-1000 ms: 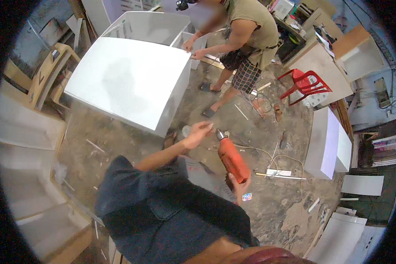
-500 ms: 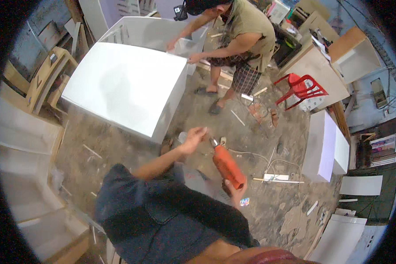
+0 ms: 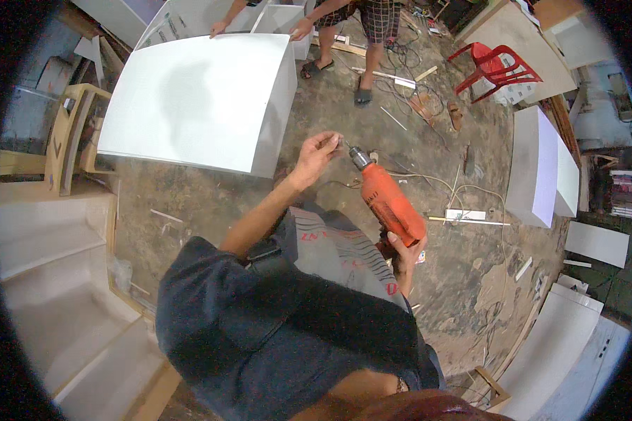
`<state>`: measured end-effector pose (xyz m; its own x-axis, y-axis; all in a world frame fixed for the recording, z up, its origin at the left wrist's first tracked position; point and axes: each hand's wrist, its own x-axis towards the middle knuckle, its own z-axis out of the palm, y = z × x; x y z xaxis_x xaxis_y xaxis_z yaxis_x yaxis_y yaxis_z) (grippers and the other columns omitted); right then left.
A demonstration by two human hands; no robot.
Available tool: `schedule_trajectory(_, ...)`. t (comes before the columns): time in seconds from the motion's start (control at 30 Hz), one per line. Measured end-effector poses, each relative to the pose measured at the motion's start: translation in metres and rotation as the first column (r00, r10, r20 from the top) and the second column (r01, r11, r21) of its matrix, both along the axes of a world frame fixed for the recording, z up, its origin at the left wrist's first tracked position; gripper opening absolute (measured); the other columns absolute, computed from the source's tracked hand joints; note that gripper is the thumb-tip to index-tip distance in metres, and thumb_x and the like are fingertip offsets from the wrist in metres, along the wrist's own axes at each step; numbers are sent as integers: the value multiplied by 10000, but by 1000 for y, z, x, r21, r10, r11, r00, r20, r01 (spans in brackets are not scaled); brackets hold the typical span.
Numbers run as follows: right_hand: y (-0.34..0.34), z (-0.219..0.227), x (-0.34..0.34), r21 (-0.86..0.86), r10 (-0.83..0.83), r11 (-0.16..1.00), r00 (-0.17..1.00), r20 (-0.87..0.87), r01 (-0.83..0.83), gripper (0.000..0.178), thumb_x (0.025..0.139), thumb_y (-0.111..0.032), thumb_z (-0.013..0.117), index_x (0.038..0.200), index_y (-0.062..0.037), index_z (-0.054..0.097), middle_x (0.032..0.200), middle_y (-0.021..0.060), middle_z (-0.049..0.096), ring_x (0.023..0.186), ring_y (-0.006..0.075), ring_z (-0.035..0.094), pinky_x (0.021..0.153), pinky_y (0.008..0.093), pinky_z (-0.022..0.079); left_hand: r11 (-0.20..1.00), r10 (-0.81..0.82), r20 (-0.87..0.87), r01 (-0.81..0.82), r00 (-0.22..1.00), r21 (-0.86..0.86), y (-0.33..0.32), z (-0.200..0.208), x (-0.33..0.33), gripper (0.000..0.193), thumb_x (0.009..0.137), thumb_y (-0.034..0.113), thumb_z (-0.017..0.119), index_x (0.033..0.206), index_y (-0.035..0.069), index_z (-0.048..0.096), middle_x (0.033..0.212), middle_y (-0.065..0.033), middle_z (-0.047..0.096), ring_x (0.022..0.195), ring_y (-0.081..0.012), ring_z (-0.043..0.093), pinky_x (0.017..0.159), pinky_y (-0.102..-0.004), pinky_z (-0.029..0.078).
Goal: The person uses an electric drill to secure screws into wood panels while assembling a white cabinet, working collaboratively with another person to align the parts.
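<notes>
An orange power drill (image 3: 392, 203) rests in my right hand (image 3: 404, 251), whose fingers are closed round its handle end. Its dark chuck (image 3: 360, 158) points up and to the left. Just beyond the chuck, my left hand (image 3: 317, 158) pinches with thumb and fingers at the tip of the bit. Whatever is in that pinch is too small to name. Past my left hand stands a large white box-like cabinet (image 3: 189, 105) with a flat top. A co-worker's hands (image 3: 301, 29) hold its far edge.
A pale cord (image 3: 481, 188) trails over the floor beyond the drill, among scraps and strips. A red plastic chair (image 3: 495, 70) stands at the far right, near a white and lilac box (image 3: 534, 168). Open white shelving (image 3: 56, 259) lines the left side.
My view has shifted, so the co-worker shows only from arms and legs down. The drill and both my hands sit further right and higher in view. My grip on the drill stays.
</notes>
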<state>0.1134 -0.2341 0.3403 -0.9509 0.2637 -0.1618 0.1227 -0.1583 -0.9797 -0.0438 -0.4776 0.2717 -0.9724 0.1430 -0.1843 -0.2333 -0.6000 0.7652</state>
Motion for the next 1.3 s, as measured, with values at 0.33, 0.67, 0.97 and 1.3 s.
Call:
schedule_trajectory(0.33,6,-5,2,55,34,998,999,24,-35,686,558,-153,831,1132,11,492,1049,105,562,976,218,552,871,345,436,999,-3,45,2,999,33,12,3,0,173,907,192,544,990,50,594,939,-6,569,870,-106,540,797,-300,465)
schedule_trajectory(0.67,0,-7,13,67,8,998,997,79,-13,686,576,-136,830,1146,25,483,1059,115,563,980,213,551,878,346,435,909,-3,-131,-52,991,-414,3,1,-4,183,887,185,577,942,21,637,820,-8,601,743,-80,548,690,-228,454)
schedule_trajectory(0.97,-9,-28,-17,47,-131,991,990,57,128,638,574,-151,832,1103,3,511,1006,72,575,943,189,555,829,318,440,763,-56,-18,31,998,-646,-23,-41,-24,216,857,136,609,1009,-17,617,793,-32,618,737,-99,576,666,-242,470)
schedule_trajectory(1.3,-49,-259,-32,313,-615,788,680,398,530,680,676,-350,723,1187,3,448,1095,138,530,1035,265,523,913,407,414,659,-117,420,387,900,-645,-101,-472,-34,196,805,133,632,936,-12,630,839,-93,639,763,-181,605,668,-304,480)
